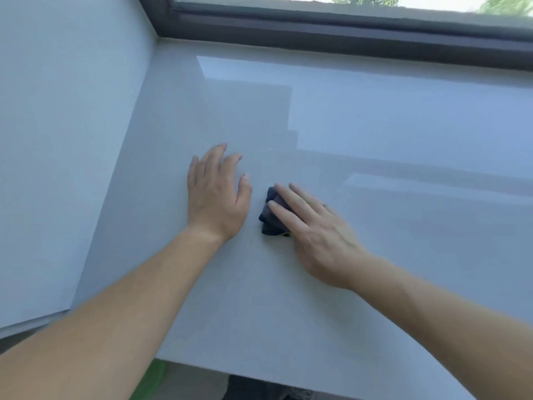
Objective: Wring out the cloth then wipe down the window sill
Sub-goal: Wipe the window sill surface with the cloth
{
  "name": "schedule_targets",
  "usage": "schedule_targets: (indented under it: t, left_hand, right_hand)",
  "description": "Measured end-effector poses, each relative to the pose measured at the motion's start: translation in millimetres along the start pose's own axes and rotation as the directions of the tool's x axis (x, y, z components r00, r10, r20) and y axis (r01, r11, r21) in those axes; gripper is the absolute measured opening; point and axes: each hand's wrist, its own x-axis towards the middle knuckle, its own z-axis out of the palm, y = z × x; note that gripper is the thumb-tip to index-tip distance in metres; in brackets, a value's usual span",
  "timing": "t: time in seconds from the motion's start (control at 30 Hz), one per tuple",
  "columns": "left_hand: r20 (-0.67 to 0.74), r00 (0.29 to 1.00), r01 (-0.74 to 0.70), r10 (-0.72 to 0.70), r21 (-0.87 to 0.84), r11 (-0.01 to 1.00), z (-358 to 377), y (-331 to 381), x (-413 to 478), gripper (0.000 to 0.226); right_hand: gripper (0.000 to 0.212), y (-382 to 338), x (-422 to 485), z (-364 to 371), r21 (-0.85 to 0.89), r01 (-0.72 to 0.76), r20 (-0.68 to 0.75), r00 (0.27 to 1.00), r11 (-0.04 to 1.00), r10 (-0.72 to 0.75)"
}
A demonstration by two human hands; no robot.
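Item: window sill (pixel 360 119), white, glossy, deep, running from a corner at the left out past the right edge of the view; it carries a pale reflection of the window. Bounded at the back by a dark window frame (pixel 317 33) and at the left by a plain side wall (pixel 66 140). Item: cloth (pixel 269 222), dark blue-grey, bunched into a small wad, lying on the sill in its near-left part, well apart from the frame and from the corner. Item: right hand (pixel 317 235), palm down, fingers straight and laid flat over the cloth, pressing it to the surface rather than gripping it; most of the wad is hidden beneath the hand. Item: left hand (pixel 216 194), palm down just beside the cloth but apart from it, fingers spread and loosely bent, holding nothing; whether it bears on the sill or hangs just above cannot be told. Below the front edge: a green strip (pixel 153 379) and a dark shape (pixel 259 388), both unidentified. Progress, judged: with the cloth down on the sill under a flat hand, the wringing step looks finished and the wiping step is in hand. No streaks or wet tracks show on the gloss, so the area already covered cannot be read. Left to do, by this reading: the back strip along the frame, the left corner and the long stretch to the right.
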Motion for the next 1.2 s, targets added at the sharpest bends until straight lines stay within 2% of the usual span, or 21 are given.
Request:
schedule_targets:
  t: [0.03, 0.1, 0.17, 0.23, 0.27, 0.43, 0.5, 0.53, 0.6, 0.67, 0.7, 0.73, 0.8, 0.83, 0.87, 0.9, 0.93, 1.03, 1.07, 1.17, 1.2]
  left_hand:
    - [0.007, 1.0, -0.005, 0.005, -0.008, 1.0, 1.7, -1.1, 12.8, 0.046]
    - [0.034, 0.999, -0.025, 0.025, -0.002, 1.0, 5.4, -4.8, 36.2, 0.049]
    - [0.08, 0.996, -0.048, 0.046, 0.016, 0.999, 9.0, -9.7, 58.1, 0.054]
    - [0.125, 0.991, -0.063, 0.058, 0.038, 0.997, 11.7, -13.4, 80.5, 0.058]
    - [0.141, 0.988, -0.063, 0.056, 0.048, 0.997, 12.8, -14.5, 91.7, 0.06]
    - [0.222, 0.974, -0.045, 0.029, 0.068, 0.997, 19.6, -13.1, 125.8, 0.065]
    - [0.223, 0.974, -0.063, 0.041, 0.09, 0.994, 21.6, -14.0, 125.6, 0.064]
    - [0.217, 0.975, -0.063, 0.041, 0.098, 0.993, 21.7, -14.3, 124.5, 0.064]
    - [0.219, 0.975, -0.06, 0.034, 0.117, 0.991, 22.3, -14.3, 125.3, 0.064]
    - [0.227, 0.973, -0.062, 0.03, 0.134, 0.989, 22.7, -13.9, 125.7, 0.064]
    - [0.226, 0.974, -0.064, 0.031, 0.141, 0.988, 22.9, -14.0, 126.0, 0.064]
    - [0.225, 0.974, -0.065, 0.031, 0.144, 0.987, 23.1, -13.4, 126.4, 0.064]
    - [0.217, 0.976, -0.063, 0.031, 0.144, 0.988, 23.3, -13.1, 126.0, 0.064]
    - [0.215, 0.976, -0.065, 0.033, 0.144, 0.987, 23.9, -13.1, 125.7, 0.063]
    - [0.217, 0.976, -0.067, 0.035, 0.144, 0.987, 24.1, -13.1, 125.8, 0.063]
    - [0.218, 0.975, -0.069, 0.036, 0.143, 0.987, 24.4, -12.7, 126.1, 0.063]
    - [0.219, 0.975, -0.068, 0.035, 0.142, 0.987, 24.3, -12.3, 126.2, 0.063]
    - [0.219, 0.975, -0.065, 0.031, 0.147, 0.987, 23.3, -11.4, 126.2, 0.063]
    - [0.22, 0.975, -0.063, 0.029, 0.148, 0.987, 23.7, -11.2, 126.7, 0.063]
    - [0.213, 0.977, -0.058, 0.026, 0.142, 0.988, 25.0, -11.1, 126.9, 0.063]
    - [0.21, 0.977, -0.06, 0.029, 0.142, 0.988, 25.2, -11.1, 127.0, 0.063]
  right_hand:
    - [0.061, 14.4, 5.3, -3.4, -0.003, 0.008, -0.013, 1.0, 1.0, -0.008]
    - [0.055, 51.0, 30.8, -11.2, -0.014, -0.145, -0.142, 0.98, 0.989, 0.141]
    - [0.051, 83.7, 65.5, -22.8, -0.008, -0.419, -0.272, 0.875, 0.908, 0.401]
    - [0.053, 90.6, 93.1, -27.8, 0.049, -0.577, -0.301, 0.769, 0.815, 0.563]
    - [0.055, 84.0, 100.7, -25.3, 0.05, -0.581, -0.308, 0.765, 0.812, 0.566]
    - [0.06, 47.0, 82.2, -6.0, -0.087, -0.324, -0.158, 0.938, 0.942, 0.308]
    - [0.061, 72.3, 92.0, -17.6, -0.109, -0.282, -0.124, 0.955, 0.953, 0.269]
    - [0.061, 88.6, 102.9, -23.4, -0.127, -0.333, -0.14, 0.938, 0.934, 0.316]
    - [0.056, 125.9, 135.9, -36.7, -0.093, -0.554, -0.234, 0.82, 0.827, 0.523]
    - [0.055, 141.4, 168.2, -45.8, 0.031, -0.752, -0.269, 0.629, 0.659, 0.73]
    - [0.056, 136.9, 179.8, -44.2, 0.033, -0.781, -0.268, 0.594, 0.624, 0.758]
    - [0.059, 126.3, 185.8, -40.5, 0.012, -0.76, -0.263, 0.624, 0.65, 0.736]
    - [0.063, 100.2, 181.7, -28.6, -0.062, -0.55, -0.232, 0.82, 0.833, 0.524]
    - [0.064, 92.9, 174.1, -22.8, -0.094, -0.427, -0.191, 0.894, 0.899, 0.405]
    - [0.064, 95.8, 170.2, -21.5, -0.112, -0.35, -0.163, 0.93, 0.93, 0.33]
    - [0.064, 105.8, 173.0, -25.5, -0.114, -0.341, -0.168, 0.932, 0.933, 0.32]
    - [0.063, 116.3, 181.2, -29.7, -0.099, -0.419, -0.199, 0.897, 0.903, 0.394]
    - [0.063, 121.0, 218.5, -31.3, 0.001, -0.686, -0.278, 0.699, 0.728, 0.659]
    - [0.065, 114.7, 228.5, -27.7, -0.012, -0.678, -0.281, 0.708, 0.735, 0.648]
    - [0.067, 109.0, 232.0, -19.2, -0.108, -0.465, -0.23, 0.872, 0.879, 0.433]
    - [0.065, 116.6, 226.3, -22.2, -0.119, -0.422, -0.208, 0.896, 0.899, 0.393]
